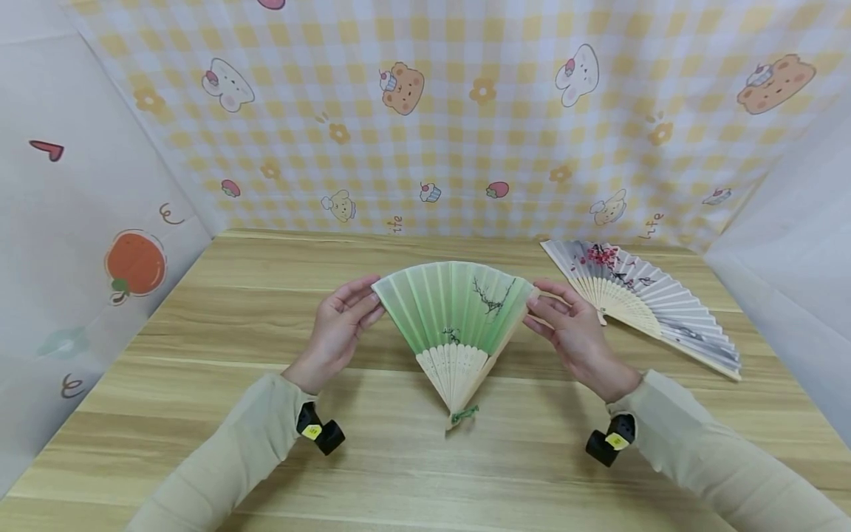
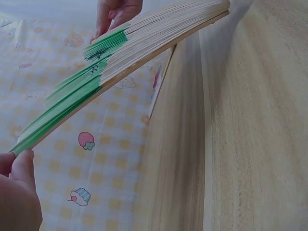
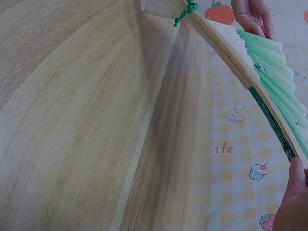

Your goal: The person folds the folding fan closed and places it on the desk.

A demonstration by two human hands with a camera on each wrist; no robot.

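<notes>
A green folding fan (image 1: 442,303), partly spread, is held up over the table between both hands. Dark branch prints mark its cloth, and pale wooden ribs meet at the bottom, where a green cord (image 3: 186,12) is tied. My left hand (image 1: 339,329) pinches its upper left edge between thumb and fingers, as the left wrist view also shows. At the upper right edge my right hand (image 1: 575,332) pinches the outer rib. In the right wrist view several ribs on that side still lie stacked together.
A second folding fan (image 1: 645,295), grey-white with red blossom, lies spread on the wooden table (image 1: 279,295) at the right, behind my right hand. A yellow checked cloth (image 1: 439,148) hangs along the back edge. White sheets (image 1: 86,207) stand at the sides.
</notes>
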